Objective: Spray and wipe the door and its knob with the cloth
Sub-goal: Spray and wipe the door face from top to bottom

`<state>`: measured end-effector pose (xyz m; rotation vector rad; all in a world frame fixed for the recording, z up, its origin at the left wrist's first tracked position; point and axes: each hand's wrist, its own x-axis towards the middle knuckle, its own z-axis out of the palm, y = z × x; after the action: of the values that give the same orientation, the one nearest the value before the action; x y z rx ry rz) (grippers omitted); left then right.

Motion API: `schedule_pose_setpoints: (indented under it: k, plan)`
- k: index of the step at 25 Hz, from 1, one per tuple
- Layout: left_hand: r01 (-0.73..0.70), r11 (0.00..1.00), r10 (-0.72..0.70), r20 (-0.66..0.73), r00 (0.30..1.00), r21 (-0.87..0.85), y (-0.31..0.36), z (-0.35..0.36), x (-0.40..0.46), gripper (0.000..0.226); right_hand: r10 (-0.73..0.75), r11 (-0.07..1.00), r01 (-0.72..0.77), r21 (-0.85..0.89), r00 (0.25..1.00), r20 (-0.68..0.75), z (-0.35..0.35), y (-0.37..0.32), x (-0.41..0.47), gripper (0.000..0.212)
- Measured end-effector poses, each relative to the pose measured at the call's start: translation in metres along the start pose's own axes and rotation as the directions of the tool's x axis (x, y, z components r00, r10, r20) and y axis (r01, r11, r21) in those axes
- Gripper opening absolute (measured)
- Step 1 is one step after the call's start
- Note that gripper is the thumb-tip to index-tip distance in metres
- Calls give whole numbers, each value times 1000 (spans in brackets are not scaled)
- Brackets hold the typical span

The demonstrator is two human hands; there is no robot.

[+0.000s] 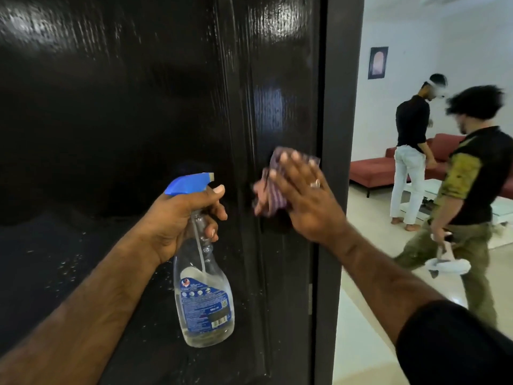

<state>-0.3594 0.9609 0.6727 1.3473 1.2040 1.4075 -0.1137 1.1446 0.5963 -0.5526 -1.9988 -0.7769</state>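
Observation:
A glossy black door (125, 107) fills the left and middle of the head view. My right hand (305, 195) presses a purple striped cloth (268, 193) flat against the door near its right edge, fingers straight. A dark knob (279, 225) shows partly below the cloth, mostly hidden by my palm. My left hand (180, 220) grips the neck of a clear spray bottle (204, 295) with a blue trigger head, nozzle pointing right, a finger on the trigger. Droplets speckle the lower left panel.
The door's edge and dark frame (330, 190) run down the middle right. Beyond them is a room with a pale floor, a red sofa (372, 168) and two people (410, 151), the nearer person (469, 190) walking with a white cloth.

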Motion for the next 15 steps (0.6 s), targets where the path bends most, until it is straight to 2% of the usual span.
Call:
schedule_pose_setpoints:
  k: [2, 3, 4, 7, 9, 10, 11, 13, 15]
  plan:
    - [-5, 1000, 4, -34, 999, -8, -6, -3, 1, 23, 303, 951, -290, 103, 941, -149, -10, 5, 62, 66]
    - [-9, 1000, 8, -52, 999, -15, -9, -4, 0, 23, 381, 923, -360, 136, 907, -180, -10, -5, 81, 64]
    - [-11, 1000, 10, -60, 998, -18, -13, -5, -1, 24, 391, 918, -369, 145, 902, -181, -2, -21, 82, 64]
    - [4, 1000, -4, -75, 997, -2, -27, -12, -14, 26, 201, 971, -198, 132, 980, -9, 33, -91, 7, 72]
    - [18, 1000, -18, -103, 994, 1, -39, -21, -27, 23, 94, 990, -98, 101, 995, 38, 34, -103, -35, 77]
    - [19, 1000, -19, -127, 992, -2, -44, -26, -33, 21, 68, 993, -70, 91, 997, 23, 32, -95, -28, 77]
    - [19, 1000, -19, -155, 988, -4, -50, -32, -39, 21, 92, 992, -90, 89, 996, -17, 28, -88, -6, 77]
    - [6, 1000, -6, -203, 979, -3, -59, -44, -51, 27, 272, 958, -253, 137, 951, -144, 20, -90, 60, 70]
    - [-18, 1000, 17, -263, 965, -4, -67, -53, -63, 27, 405, 905, -367, 217, 898, -172, 18, -119, 104, 70]
